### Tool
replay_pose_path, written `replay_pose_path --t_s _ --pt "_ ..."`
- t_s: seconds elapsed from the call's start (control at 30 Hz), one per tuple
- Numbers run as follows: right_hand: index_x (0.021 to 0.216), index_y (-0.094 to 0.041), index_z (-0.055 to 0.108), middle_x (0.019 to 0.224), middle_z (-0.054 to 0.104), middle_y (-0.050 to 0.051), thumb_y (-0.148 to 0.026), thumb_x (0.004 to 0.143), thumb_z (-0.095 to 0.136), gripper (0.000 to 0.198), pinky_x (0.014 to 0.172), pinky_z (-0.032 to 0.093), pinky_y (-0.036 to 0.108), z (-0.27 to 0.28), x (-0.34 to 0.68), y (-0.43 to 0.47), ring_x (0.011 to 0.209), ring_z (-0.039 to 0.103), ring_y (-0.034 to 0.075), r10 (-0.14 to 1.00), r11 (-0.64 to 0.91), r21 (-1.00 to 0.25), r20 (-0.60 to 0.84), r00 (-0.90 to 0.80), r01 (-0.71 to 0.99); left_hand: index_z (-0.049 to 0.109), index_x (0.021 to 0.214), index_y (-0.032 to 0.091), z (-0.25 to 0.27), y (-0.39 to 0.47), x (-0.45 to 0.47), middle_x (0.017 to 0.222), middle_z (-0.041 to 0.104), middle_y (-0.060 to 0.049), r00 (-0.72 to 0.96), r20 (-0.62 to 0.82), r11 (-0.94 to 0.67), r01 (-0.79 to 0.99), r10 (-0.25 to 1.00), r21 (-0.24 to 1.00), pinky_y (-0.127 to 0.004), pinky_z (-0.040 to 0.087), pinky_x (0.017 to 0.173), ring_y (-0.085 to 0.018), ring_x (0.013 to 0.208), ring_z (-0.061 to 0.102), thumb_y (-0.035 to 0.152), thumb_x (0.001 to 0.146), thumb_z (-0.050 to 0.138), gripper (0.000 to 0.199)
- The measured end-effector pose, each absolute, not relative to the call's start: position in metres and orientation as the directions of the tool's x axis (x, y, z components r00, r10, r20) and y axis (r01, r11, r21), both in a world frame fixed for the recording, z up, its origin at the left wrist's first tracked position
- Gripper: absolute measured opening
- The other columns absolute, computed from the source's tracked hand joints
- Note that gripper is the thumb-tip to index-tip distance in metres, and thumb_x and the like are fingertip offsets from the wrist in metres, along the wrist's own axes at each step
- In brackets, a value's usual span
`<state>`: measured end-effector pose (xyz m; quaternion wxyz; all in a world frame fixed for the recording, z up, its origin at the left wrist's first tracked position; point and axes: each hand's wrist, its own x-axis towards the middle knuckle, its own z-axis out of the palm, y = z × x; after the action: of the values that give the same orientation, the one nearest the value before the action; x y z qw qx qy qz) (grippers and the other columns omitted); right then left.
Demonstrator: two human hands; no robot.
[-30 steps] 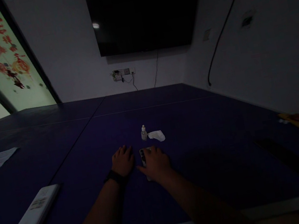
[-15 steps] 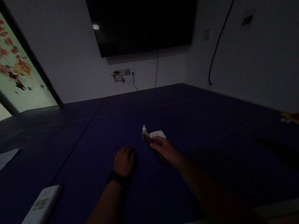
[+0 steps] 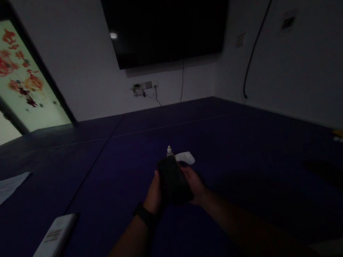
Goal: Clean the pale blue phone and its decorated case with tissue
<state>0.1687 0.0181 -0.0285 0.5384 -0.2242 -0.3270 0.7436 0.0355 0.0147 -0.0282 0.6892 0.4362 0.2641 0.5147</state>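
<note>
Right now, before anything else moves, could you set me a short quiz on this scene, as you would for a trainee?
1. Multiple choice: how is the phone held? A) in one hand; B) between both hands; C) in neither.
2. Fill in the blank: in the head view, the small bottle is partly hidden behind the ____.
3. True or false: in this view, the white scrap lies to the left of the small bottle.

Key:
1. B; the left hand and the right hand hold it from either side.
2. Phone.
3. False; the white scrap lies to its right.
</note>
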Motion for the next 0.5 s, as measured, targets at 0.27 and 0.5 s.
replay_pose_path --t_s 0.27,0.5 --pt "0.102 -0.016 0.071 0.089 0.077 0.011 -0.045 0.087 0.045 0.042 0.079 0.058 0.046 -0.029 0.171 0.017 0.092 0.073 0.030 0.923 -0.306 -0.686 -0.042 -0.384 -0.660 0.071 0.113 0.018 -0.024 0.009 0.034 0.088 0.070 -0.004 0.332 0.088 0.138 -0.599 0.939 0.789 -0.026 0.050 0.072 -0.015 0.078 0.063 0.071 0.084 0.060 0.061" --pt "0.087 -0.020 0.067 0.076 0.074 0.007 -0.045 0.082 0.056 0.029 0.075 0.057 0.042 -0.040 0.170 0.023 0.084 0.073 0.029 0.950 -0.237 -0.702 -0.024 -0.310 -0.672 0.068 0.116 0.018 -0.022 0.007 0.038 0.102 0.072 -0.008 0.337 0.093 0.143 -0.613 0.937 0.777 -0.033 0.053 0.078 -0.020 0.085 0.067 0.070 0.086 0.057 0.061"
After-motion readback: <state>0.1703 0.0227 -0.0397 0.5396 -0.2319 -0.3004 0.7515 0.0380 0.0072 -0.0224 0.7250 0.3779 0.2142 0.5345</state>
